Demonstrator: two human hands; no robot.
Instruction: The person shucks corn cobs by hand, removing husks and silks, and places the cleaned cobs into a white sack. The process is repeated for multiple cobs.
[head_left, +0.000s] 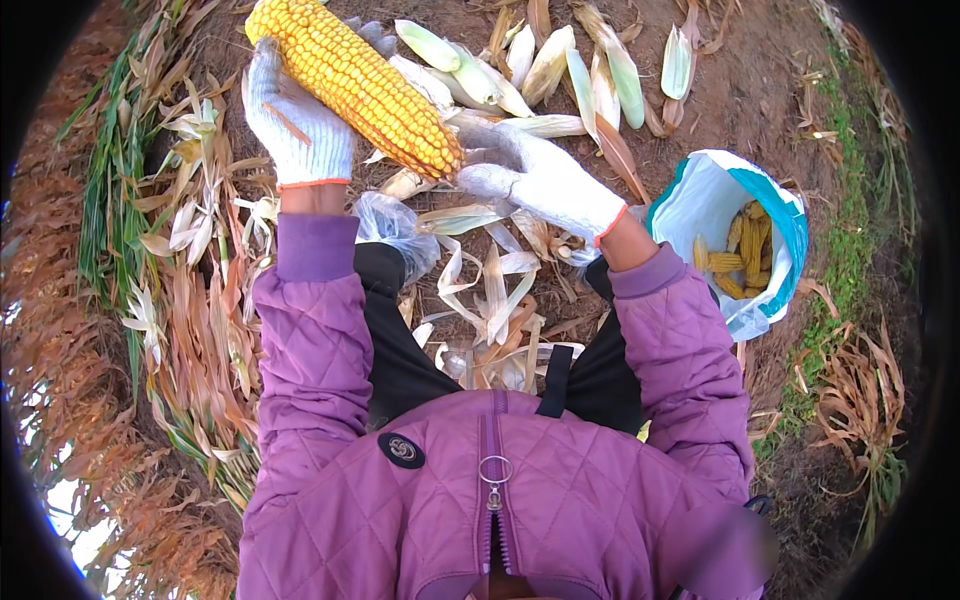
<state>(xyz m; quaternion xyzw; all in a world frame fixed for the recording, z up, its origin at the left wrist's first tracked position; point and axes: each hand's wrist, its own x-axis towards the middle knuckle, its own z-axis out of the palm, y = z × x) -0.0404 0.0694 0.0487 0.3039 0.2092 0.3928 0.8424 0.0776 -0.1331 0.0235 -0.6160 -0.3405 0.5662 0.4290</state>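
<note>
A husked ear of yellow corn lies slantwise across my left hand, which wears a white knitted glove and grips the ear near its upper end. My right hand, gloved too, is at the lower tip of the ear, its grey-coated fingers spread apart; whether they touch the tip I cannot tell. Beyond both hands, several ears still in pale green husks lie on the soil. Loose dry husks are strewn on the ground between my legs.
At the right stands an open white and teal sack with several husked yellow ears inside. Dry corn stalks and leaves are heaped along the left. Low green plants grow at the far right, by a dry leaf clump.
</note>
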